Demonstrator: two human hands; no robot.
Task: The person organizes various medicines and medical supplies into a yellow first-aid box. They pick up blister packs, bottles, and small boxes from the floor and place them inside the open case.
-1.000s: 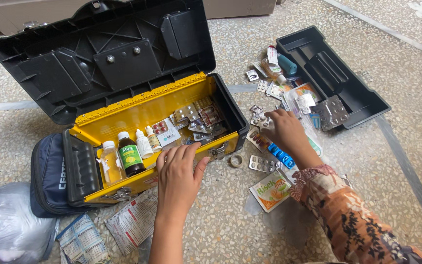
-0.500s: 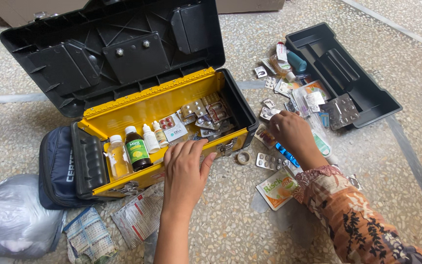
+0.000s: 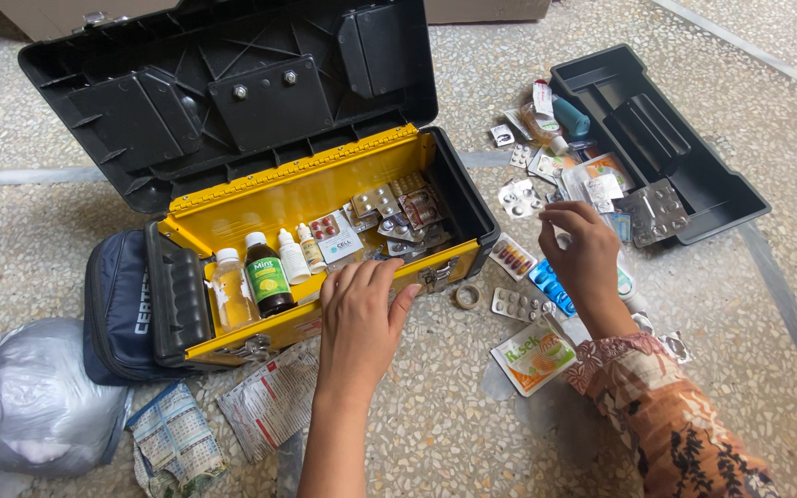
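A yellow toolbox [image 3: 260, 198] with a raised black lid [image 3: 232, 101] stands open on the speckled floor. Inside it are small bottles [image 3: 265, 270] at the left and several blister packs [image 3: 398, 217] at the right. My left hand [image 3: 359, 314] lies on the box's front rim, fingers over the edge and thumb outside. My right hand [image 3: 585, 249] hovers over loose blister packs [image 3: 520, 302] scattered on the floor to the right of the box. Its thumb and forefinger are pinched together, and I cannot make out anything between them.
A black insert tray [image 3: 684, 152] lies at the far right with more medicine packs beside it. A navy pouch [image 3: 113, 314] leans against the box's left end. A grey plastic bag [image 3: 20, 397] and printed leaflets [image 3: 265, 406] lie in front, and a tape roll [image 3: 466, 296] sits near the latch.
My right hand has lifted off the packs and drawn back a little, uncovering a silver blister pack on the floor. My left hand stays on the box rim.
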